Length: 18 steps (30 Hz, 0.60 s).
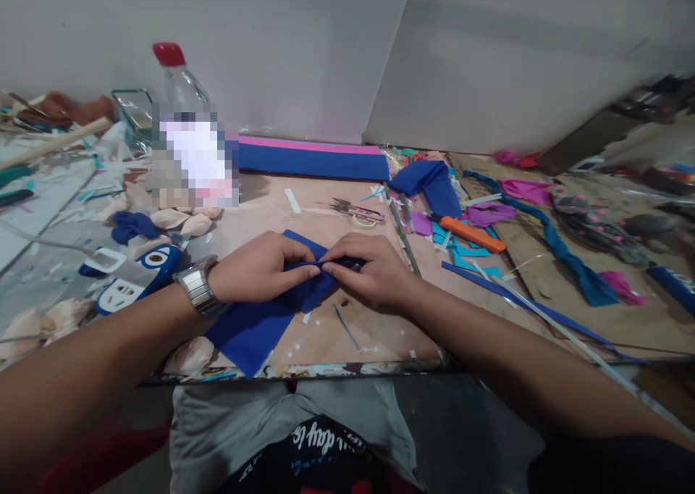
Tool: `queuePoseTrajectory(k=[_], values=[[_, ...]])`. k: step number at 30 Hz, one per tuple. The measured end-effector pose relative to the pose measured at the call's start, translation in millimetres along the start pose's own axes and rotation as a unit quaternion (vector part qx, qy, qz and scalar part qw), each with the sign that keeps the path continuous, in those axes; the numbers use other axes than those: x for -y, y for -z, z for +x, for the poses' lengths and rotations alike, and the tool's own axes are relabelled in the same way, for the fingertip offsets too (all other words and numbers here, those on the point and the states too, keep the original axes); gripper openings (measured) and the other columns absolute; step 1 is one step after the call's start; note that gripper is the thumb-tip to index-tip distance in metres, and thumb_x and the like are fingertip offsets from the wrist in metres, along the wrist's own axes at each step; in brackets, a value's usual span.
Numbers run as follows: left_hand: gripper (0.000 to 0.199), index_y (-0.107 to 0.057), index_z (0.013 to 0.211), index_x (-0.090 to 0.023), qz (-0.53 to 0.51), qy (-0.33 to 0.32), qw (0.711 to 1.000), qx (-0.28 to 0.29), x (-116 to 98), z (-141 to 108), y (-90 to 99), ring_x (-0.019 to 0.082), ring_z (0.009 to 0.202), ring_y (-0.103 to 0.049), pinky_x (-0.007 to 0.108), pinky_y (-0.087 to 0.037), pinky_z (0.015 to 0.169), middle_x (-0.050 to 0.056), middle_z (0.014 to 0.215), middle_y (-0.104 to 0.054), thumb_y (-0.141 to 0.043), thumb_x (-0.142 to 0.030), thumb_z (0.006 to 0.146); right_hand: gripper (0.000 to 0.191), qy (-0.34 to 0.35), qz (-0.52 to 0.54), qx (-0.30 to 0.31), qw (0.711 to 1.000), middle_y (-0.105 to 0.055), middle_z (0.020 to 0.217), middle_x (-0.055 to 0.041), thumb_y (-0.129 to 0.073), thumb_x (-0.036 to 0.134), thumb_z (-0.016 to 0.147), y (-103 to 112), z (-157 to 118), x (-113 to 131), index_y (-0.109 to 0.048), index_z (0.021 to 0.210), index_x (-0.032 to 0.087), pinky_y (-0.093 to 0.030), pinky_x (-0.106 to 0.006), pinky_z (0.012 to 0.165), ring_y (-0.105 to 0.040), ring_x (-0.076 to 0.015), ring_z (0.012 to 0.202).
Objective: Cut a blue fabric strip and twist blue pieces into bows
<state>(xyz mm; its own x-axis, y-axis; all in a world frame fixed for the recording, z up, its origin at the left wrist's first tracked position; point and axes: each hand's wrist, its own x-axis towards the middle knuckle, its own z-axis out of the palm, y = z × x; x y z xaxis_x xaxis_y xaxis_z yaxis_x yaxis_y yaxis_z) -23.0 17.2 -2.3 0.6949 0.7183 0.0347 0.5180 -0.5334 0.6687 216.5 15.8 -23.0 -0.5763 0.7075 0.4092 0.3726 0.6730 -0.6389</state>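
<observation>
A piece of blue fabric [253,335] lies on the table under my hands, with one end reaching down to the front edge. My left hand [258,266], with a metal watch at the wrist, pinches the fabric between thumb and fingers. Right beside it, my right hand [372,269] pinches the same fabric, the two thumb tips almost touching. The cloth is gathered or folded between them; the exact fold is partly hidden by my fingers. Behind my hands lie small thread snips [358,210] with a pinkish handle.
A long blue and pink fabric strip [315,162] lies along the wall. To the right are an orange utility knife [472,235], a blue scrap [428,186] and coloured offcuts. On the left are a white-and-blue power strip [138,280], a bottle [182,77] and pale fabric pieces [195,222].
</observation>
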Motion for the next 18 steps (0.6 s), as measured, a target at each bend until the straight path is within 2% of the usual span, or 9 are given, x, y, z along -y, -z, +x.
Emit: queuePoseTrajectory(k=[8,12,18], values=[[0.022,-0.073,0.089,-0.017,-0.014,0.001,1.000,0.006,-3.8,0.6,2.4,0.013,0.065,-0.058,0.026,-0.040,0.062,-0.001,0.074,-0.070,-0.052,-0.024,0.091,0.013,0.013,0.020,-0.026,0.999,-0.082,0.093,-0.0061,-0.071,0.024,0.093,-1.7,-0.1,-1.2,-0.082,0.101,0.023,-0.059,-0.033,0.078,-0.075,-0.0179,0.083],[0.027,-0.074,0.097,-0.017,-0.021,0.010,1.000,0.014,-2.2,0.7,2.5,0.016,0.074,-0.063,0.029,-0.046,0.071,0.002,0.087,-0.075,-0.048,-0.018,0.087,0.014,0.020,0.025,-0.046,0.998,-0.083,0.093,-0.0057,-0.071,0.022,0.093,-2.9,-0.3,-2.7,-0.083,0.100,0.025,-0.060,-0.033,0.078,-0.075,-0.0179,0.082],[0.029,-0.072,0.093,-0.017,-0.012,0.022,0.999,0.026,1.3,0.2,2.3,0.018,0.081,-0.065,0.033,-0.048,0.080,0.004,0.091,-0.075,-0.044,-0.016,0.086,0.014,0.039,0.024,-0.075,0.996,-0.083,0.090,-0.0053,-0.072,0.021,0.092,-4.8,0.4,-4.8,-0.083,0.099,0.026,-0.060,-0.033,0.075,-0.075,-0.0175,0.081]])
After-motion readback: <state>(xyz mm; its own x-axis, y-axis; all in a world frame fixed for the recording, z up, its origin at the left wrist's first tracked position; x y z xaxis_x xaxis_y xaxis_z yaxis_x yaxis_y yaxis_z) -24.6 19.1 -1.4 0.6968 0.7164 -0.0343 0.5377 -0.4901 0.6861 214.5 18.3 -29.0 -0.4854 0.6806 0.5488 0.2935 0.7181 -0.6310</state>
